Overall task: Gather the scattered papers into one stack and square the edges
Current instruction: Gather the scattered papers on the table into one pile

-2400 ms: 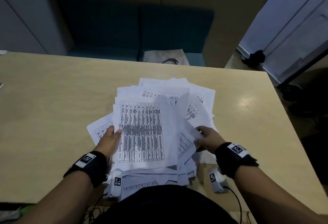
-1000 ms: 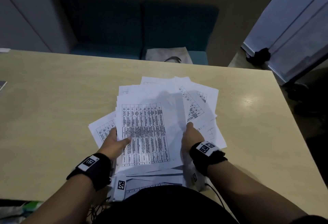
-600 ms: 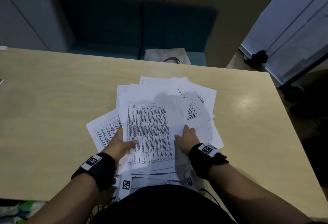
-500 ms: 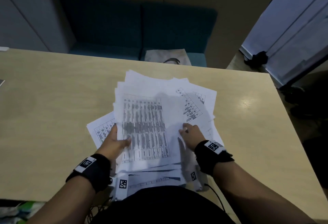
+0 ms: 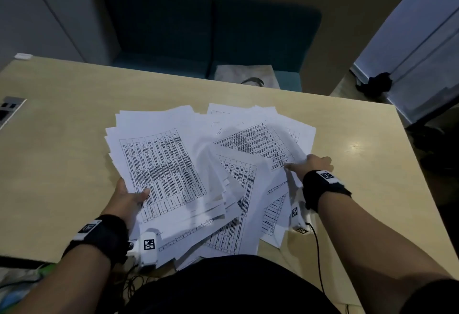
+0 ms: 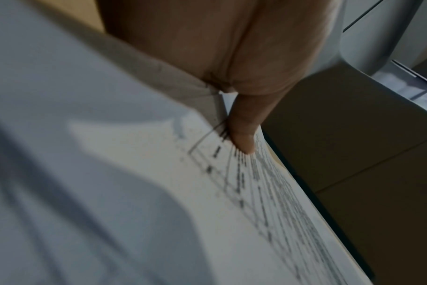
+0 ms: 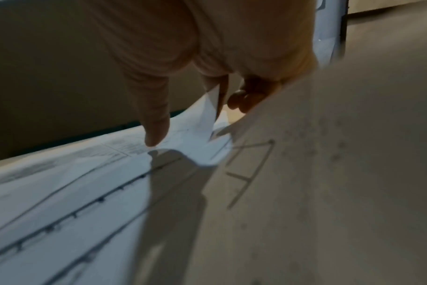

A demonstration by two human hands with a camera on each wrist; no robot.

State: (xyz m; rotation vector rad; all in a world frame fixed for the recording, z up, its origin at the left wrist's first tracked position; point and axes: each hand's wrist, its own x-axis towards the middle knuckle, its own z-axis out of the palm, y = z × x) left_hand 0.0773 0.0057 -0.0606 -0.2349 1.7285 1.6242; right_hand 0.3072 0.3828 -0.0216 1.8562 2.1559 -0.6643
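Observation:
Printed white papers lie fanned over the wooden table (image 5: 62,164). My left hand (image 5: 129,197) grips a bundle of papers (image 5: 161,164) at its near left edge, thumb (image 6: 241,135) on the top printed sheet (image 6: 159,192). The bundle is turned to the left and its far end looks raised. My right hand (image 5: 314,164) pinches the near corner of the right-hand sheets (image 5: 260,139); the thumb (image 7: 156,123) presses on top and curled fingers (image 7: 241,100) sit under the sheets (image 7: 85,183). More loose sheets (image 5: 238,214) lie between the hands and hang over the near table edge.
A teal sofa (image 5: 211,35) stands behind the table with a pale bag (image 5: 246,77) on it. A socket panel (image 5: 10,110) is set into the table at far left. The table's right edge (image 5: 417,164) is close to my right hand. A cable (image 5: 318,251) hangs from my right wrist.
The pile has split: my left hand swung its bundle leftward, and my right hand moved right and further out to take hold of the right-hand sheets.

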